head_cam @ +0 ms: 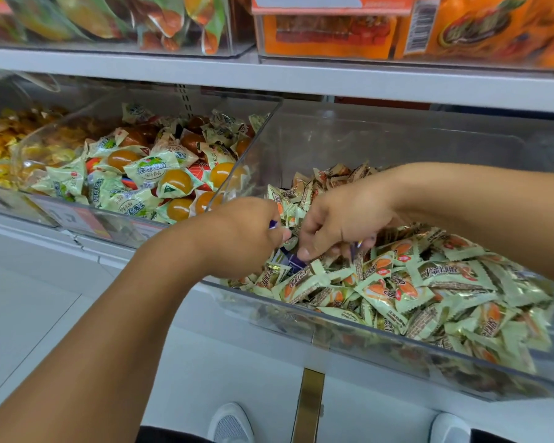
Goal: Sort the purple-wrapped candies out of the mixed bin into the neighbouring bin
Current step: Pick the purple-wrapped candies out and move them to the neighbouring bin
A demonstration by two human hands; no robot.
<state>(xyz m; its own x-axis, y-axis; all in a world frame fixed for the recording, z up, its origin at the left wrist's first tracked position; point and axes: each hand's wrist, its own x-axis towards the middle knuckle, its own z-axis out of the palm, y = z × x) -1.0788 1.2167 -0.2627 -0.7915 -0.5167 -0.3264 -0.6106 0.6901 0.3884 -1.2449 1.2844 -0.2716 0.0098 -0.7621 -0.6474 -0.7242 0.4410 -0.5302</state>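
Both hands are in the mixed bin (365, 327), centre-right of frame. Left hand (247, 231) has its fingers curled and clenched round a purple-wrapped candy (273, 224); only a purple tip pokes out at the knuckles. Right hand (339, 219) has its fingers curled down into the pile, pinching another purple wrapper (355, 249). More purple-wrapped candies (293, 262) lie between the hands, under the right thumb. The neighbouring bin (243, 161) is at centre-left.

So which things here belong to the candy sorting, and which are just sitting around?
In the job:
left hand
right hand
purple-wrapped candies
mixed bin
neighbouring bin

Just there:
yellow candies
orange boxes
snack bags
white shoes
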